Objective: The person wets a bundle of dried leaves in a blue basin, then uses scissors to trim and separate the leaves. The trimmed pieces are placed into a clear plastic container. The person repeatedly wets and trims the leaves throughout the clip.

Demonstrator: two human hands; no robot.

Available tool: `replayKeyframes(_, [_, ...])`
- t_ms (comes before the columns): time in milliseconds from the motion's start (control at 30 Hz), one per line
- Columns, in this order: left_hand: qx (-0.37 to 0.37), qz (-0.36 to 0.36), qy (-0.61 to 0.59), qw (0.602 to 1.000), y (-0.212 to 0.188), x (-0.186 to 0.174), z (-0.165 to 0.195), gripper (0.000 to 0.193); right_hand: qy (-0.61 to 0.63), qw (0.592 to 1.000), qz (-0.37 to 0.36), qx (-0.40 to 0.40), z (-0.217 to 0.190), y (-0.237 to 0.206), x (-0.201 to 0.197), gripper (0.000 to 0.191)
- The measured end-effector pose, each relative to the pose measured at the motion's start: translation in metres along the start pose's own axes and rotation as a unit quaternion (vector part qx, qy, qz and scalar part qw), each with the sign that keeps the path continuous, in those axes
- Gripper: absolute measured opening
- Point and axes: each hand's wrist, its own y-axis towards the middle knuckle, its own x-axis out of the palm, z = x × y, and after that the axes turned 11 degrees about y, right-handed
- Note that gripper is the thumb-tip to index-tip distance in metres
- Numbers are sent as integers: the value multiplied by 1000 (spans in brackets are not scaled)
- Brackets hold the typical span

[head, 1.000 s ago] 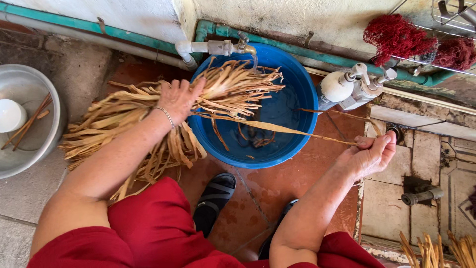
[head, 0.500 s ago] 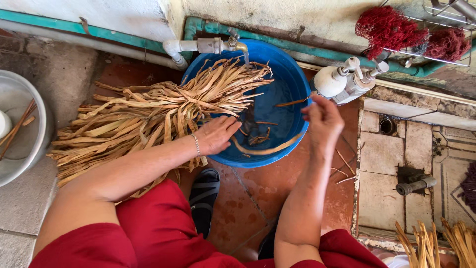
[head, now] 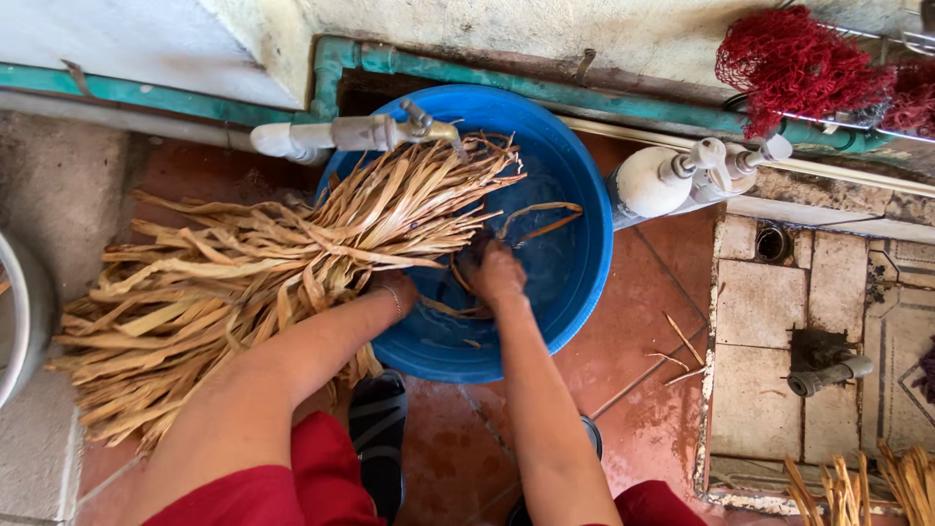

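Bare arms, red clothing and dark strapped sandals, seen from above.

Both forearms are bare from above the elbow to the fingers, with no sleeves and no gloves on the left hand (head: 394, 289) or the right hand (head: 497, 271). A thin pale bangle-like bracelet (head: 392, 295) circles the left wrist. Bright red cloth garment (head: 326, 468) covers the lap at about seven o'clock in the view, in soft folds, and a smaller patch of the same red shows at about five o'clock by the bottom edge. Between the arms, at six o'clock, a black open sandal with broad crossing straps (head: 378, 429) is worn on one foot; a second dark sandal edge (head: 590, 433) peeps beside the right forearm.
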Motion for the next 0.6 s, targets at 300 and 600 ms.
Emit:
replayKeyframes(300, [172, 18, -27, 985, 17, 10, 44, 29, -55, 995, -53, 63, 3, 10, -14, 71])
replayKeyframes(600, [197, 35, -654, 730, -5, -28, 22, 29, 109, 911, 305, -253, 34, -38, -138, 15])
